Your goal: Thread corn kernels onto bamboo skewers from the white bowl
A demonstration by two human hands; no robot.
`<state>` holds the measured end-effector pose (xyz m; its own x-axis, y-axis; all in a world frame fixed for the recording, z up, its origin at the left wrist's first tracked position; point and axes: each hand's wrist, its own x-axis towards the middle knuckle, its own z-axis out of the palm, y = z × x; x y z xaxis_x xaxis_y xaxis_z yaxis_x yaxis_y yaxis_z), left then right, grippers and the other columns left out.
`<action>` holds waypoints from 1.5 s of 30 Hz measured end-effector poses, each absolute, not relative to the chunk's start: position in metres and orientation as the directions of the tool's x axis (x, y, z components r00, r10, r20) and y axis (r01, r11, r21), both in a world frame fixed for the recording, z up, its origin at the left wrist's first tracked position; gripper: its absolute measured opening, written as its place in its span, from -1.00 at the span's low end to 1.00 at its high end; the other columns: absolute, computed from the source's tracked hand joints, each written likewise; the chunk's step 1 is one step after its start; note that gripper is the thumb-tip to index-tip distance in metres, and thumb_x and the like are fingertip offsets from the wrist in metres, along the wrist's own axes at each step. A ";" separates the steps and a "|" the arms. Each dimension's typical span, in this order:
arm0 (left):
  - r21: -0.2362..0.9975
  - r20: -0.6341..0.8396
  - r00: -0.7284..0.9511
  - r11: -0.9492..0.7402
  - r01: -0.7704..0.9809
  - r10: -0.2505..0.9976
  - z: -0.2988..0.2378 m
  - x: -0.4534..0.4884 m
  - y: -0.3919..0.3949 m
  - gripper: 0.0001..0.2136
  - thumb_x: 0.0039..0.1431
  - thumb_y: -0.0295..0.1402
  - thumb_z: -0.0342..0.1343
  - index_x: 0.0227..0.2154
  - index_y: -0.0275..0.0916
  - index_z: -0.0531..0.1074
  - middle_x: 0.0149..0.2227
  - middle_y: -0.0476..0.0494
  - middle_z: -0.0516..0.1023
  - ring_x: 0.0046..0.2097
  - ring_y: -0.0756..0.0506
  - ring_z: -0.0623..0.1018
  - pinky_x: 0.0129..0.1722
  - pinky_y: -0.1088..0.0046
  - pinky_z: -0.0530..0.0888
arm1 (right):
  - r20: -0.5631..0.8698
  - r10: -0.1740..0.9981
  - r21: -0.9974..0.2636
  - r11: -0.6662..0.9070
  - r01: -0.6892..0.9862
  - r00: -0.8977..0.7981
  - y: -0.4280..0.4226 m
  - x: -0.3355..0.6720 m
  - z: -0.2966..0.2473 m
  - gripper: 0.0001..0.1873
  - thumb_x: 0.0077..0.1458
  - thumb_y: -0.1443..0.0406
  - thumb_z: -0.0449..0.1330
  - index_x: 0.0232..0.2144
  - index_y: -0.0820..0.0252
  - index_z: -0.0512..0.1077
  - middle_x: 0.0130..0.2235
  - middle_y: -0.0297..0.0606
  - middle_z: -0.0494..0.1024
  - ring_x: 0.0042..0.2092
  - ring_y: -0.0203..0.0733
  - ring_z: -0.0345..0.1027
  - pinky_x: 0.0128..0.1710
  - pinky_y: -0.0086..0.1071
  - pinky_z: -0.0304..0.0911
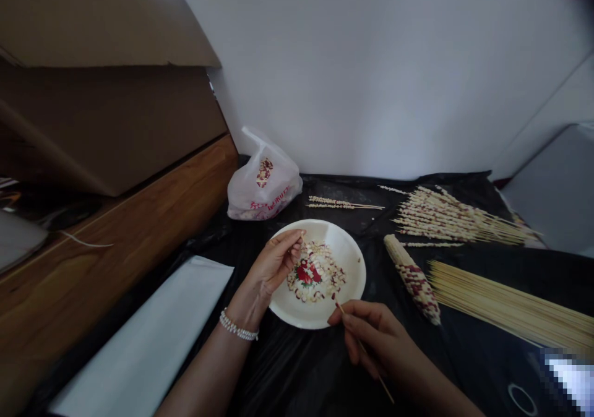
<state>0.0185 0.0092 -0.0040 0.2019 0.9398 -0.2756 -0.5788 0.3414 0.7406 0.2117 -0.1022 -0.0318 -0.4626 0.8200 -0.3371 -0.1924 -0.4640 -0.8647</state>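
Note:
My left hand (282,257) is over the left side of a white plate (346,244), thumb and fingertips pinched together. Whatever is between them is too small to make out. Loose corn kernels (331,273), pale and dark red, lie scattered in the plate around a printed red flower. At the plate's near right rim, my right hand (371,330) is closed on a thin bamboo skewer (381,385). A dark red kernel sits at the skewer's upper tip, which points toward the plate.
Right of the plate lie a partly stripped corn cob (413,279), a bundle of bare skewers (505,299) and a pile of kernel-threaded skewers (440,216). A few threaded skewers (331,203) and a plastic bag (264,185) lie behind. A folded white sheet (148,336) and cardboard box (111,107) are left.

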 end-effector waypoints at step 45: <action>0.736 -0.314 -0.060 0.203 -0.646 0.948 -0.005 0.024 0.009 -0.85 0.08 -0.68 0.15 -0.32 -0.39 0.54 -0.27 -0.24 0.63 -0.27 0.01 0.63 -0.28 0.65 0.56 | -0.320 0.836 -0.914 -0.396 -0.088 -0.446 -0.101 0.215 -0.029 -0.55 0.12 -0.04 0.15 -0.25 0.25 0.45 -0.64 -0.45 0.42 -0.75 -0.52 0.03 -0.75 -0.56 -0.22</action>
<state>0.0245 0.0094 -0.0047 -0.0600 0.9476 -0.3138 -0.6458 0.2029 0.7361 0.2146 -0.1007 -0.0293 -0.4460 0.8360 -0.3195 -0.0885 -0.3964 -0.9138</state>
